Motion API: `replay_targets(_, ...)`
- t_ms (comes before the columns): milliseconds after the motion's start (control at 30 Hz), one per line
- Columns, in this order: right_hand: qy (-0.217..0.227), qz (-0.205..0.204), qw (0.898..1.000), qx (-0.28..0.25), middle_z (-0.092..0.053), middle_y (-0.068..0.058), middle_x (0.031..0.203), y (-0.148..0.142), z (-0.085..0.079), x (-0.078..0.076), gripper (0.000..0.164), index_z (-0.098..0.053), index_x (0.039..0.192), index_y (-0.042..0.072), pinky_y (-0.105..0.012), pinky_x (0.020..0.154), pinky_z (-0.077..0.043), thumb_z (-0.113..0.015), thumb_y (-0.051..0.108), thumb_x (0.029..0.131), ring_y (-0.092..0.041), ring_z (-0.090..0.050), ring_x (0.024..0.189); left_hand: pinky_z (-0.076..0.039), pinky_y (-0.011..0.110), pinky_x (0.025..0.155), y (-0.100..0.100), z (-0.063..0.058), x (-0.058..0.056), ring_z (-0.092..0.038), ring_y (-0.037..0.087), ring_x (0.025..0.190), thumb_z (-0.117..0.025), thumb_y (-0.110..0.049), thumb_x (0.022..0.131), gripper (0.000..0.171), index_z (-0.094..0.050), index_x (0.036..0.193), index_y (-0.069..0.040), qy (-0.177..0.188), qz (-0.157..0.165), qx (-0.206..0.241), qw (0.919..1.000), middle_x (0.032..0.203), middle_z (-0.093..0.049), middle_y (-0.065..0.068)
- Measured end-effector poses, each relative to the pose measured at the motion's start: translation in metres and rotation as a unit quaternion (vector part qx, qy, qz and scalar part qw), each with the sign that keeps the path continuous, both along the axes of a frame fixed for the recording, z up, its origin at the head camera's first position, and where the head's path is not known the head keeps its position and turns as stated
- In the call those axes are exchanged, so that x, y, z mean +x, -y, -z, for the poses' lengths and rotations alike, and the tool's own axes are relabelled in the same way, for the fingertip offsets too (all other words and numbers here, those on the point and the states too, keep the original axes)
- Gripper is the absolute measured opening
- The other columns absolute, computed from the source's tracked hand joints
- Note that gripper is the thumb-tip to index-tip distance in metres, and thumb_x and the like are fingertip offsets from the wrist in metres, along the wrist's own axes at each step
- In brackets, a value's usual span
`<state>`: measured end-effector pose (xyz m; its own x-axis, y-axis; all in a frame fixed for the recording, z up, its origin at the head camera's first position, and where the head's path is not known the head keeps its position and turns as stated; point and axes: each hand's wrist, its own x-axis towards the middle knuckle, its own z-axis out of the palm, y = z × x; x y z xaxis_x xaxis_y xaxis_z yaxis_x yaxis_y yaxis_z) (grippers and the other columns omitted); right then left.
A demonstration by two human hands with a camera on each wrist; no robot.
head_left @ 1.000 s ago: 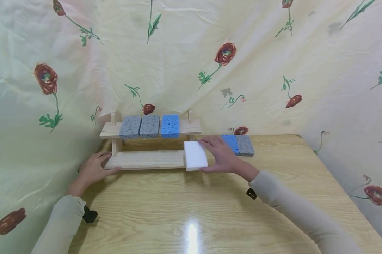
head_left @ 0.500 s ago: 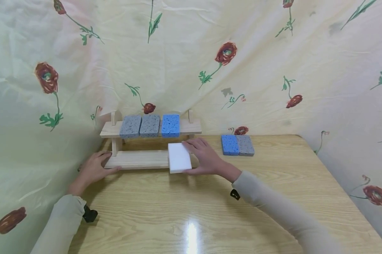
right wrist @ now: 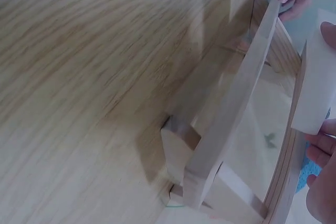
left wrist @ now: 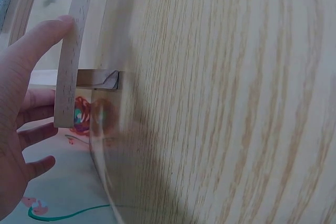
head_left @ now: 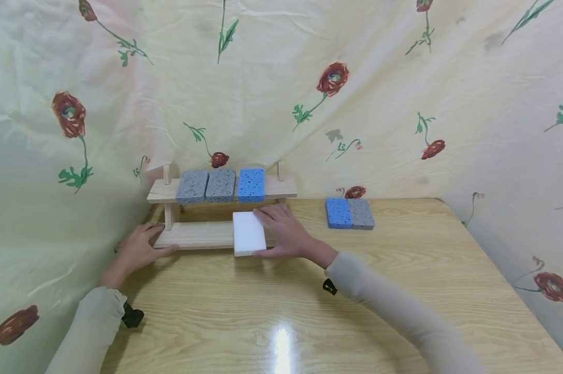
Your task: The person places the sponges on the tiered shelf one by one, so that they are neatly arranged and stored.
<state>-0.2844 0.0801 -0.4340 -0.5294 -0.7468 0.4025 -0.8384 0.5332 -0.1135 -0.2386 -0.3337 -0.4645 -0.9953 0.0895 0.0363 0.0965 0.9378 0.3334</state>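
Note:
My right hand (head_left: 281,232) pinches a white rectangular block (head_left: 249,234), fingers at its far edge and thumb at its near edge. The block is over the lower board of a two-tier wooden rack (head_left: 202,236); I cannot tell whether it touches the board. In the right wrist view the block (right wrist: 316,80) shows between thumb and fingers. At the rack's left end, my left hand (head_left: 138,246) grips the lower board, thumb in front and fingers behind. The left wrist view shows the thumb against the board (left wrist: 71,66).
Two grey speckled sponges (head_left: 191,186) and a blue speckled sponge (head_left: 251,185) lie on the upper board. Another blue sponge (head_left: 338,213) and a grey sponge (head_left: 361,214) sit side by side on the wooden table (head_left: 403,249). A flowered cloth (head_left: 272,104) hangs behind.
My right hand has moved left along the lower board with the white block, uncovering the blue and grey sponges on the table. The left hand has stayed on the rack.

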Motion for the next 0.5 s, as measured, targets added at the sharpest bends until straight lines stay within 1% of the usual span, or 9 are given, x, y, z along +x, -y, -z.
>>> replay_targets(233, 0.010, 0.001, 1.000, 0.011, -0.051, -0.011, 0.150, 0.016, 0.002, -0.001, 0.106, -0.040, 0.156, 0.005, -0.051, 0.121, -0.032, -0.079, 0.064, 0.077, -0.027, -0.046, 0.138, -0.036, 0.077, 0.104, 0.000, 0.000, 0.001, -0.040, 0.053, 0.136, -0.069, -0.071, 0.083, 0.100, -0.049, 0.148, 0.003, 0.002, 0.001, 0.000, 1.0000, 0.152, -0.042, 0.034)
replay_targets(300, 0.011, 0.006, 1.000, 0.017, -0.051, -0.010, 0.151, 0.021, 0.003, -0.001, 0.107, -0.039, 0.156, 0.006, -0.049, 0.122, -0.031, -0.078, 0.066, 0.077, -0.027, -0.046, 0.138, -0.036, 0.077, 0.104, 0.000, 0.000, 0.001, -0.040, 0.053, 0.136, -0.069, -0.071, 0.083, 0.100, -0.049, 0.147, 0.004, 0.001, 0.001, -0.001, 1.0000, 0.151, -0.042, 0.034)
replay_targets(500, 0.020, 0.020, 0.999, 0.027, -0.050, -0.011, 0.152, 0.036, 0.006, 0.001, 0.108, -0.037, 0.157, 0.006, -0.048, 0.124, -0.029, -0.077, 0.067, 0.078, -0.028, -0.045, 0.140, -0.036, 0.077, 0.104, -0.001, -0.002, 0.001, -0.040, 0.053, 0.136, -0.069, -0.070, 0.084, 0.099, -0.049, 0.147, 0.004, 0.000, 0.002, -0.001, 1.0000, 0.151, -0.042, 0.034)
